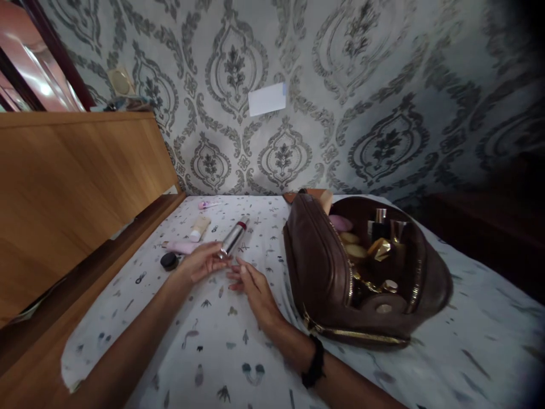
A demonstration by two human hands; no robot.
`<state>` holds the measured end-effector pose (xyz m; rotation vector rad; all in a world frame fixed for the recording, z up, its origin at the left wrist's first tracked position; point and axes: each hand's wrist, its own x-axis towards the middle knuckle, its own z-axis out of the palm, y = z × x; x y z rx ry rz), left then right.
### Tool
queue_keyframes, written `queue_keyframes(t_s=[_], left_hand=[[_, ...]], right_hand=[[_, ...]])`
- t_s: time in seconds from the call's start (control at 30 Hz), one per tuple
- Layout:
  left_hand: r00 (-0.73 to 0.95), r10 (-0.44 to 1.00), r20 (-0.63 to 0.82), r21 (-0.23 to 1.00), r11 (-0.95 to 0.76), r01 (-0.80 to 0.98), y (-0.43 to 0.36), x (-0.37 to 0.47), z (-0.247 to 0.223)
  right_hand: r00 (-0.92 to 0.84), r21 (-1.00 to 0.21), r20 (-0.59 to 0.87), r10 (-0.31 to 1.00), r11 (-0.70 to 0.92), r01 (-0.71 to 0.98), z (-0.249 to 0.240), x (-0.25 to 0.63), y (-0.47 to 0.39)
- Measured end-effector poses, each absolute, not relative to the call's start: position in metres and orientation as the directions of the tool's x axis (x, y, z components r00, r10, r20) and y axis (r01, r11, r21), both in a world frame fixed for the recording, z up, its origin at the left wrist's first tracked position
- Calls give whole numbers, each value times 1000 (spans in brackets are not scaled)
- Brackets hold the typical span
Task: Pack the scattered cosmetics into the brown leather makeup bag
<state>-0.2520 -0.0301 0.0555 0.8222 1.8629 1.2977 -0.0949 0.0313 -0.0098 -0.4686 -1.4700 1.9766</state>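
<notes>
A silver cylinder with a dark red band near its far end (234, 237) slants up and away over the bed sheet. My left hand (204, 262) is closed around its near end, and its exact kind does not show. Just to the right, my right hand (254, 287) has its fingers stretched and apart, close to my left fingertips, with nothing seen in it. Beside my left hand lie a pink tube (181, 247), a round black lid or pot (169, 261) and a cream-coloured tube with a white cap (200, 228).
An open brown leather bag (317, 255) stands at right, with several cosmetics, including a gold item (380, 250), inside. A small pink item (208, 204) lies at the back. A wooden board (85, 187) borders the patterned sheet (238, 346) on the left; the papered wall (234, 130) rises behind.
</notes>
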Motion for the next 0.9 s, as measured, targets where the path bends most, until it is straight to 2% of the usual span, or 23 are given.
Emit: queue_keyframes(t_s=[0.07, 0.13, 0.17, 0.27, 0.43, 0.9], left_hand=[[-401, 888, -226, 967, 155, -202, -44, -246, 45], [-336, 921, -198, 930, 68, -362, -52, -243, 36], [-329, 928, -177, 922, 39, -385, -54, -243, 34], [-306, 945, -118, 928, -5, -373, -55, -240, 32], [-209, 972, -110, 950, 40, -311, -52, -233, 34], [-172, 982, -76, 977, 38, -212, -52, -231, 32]], right_hand=[[-732, -937, 79, 676, -201, -287, -10, -94, 32], [-725, -942, 93, 682, -176, -287, -9, -94, 32], [-722, -946, 104, 684, -156, -284, -8, -93, 32], [-724, -950, 120, 679, -133, -281, -6, -93, 32], [-731, -947, 149, 666, -117, -300, 0, -94, 32], [-747, -935, 155, 646, -149, -323, 6, -92, 31]])
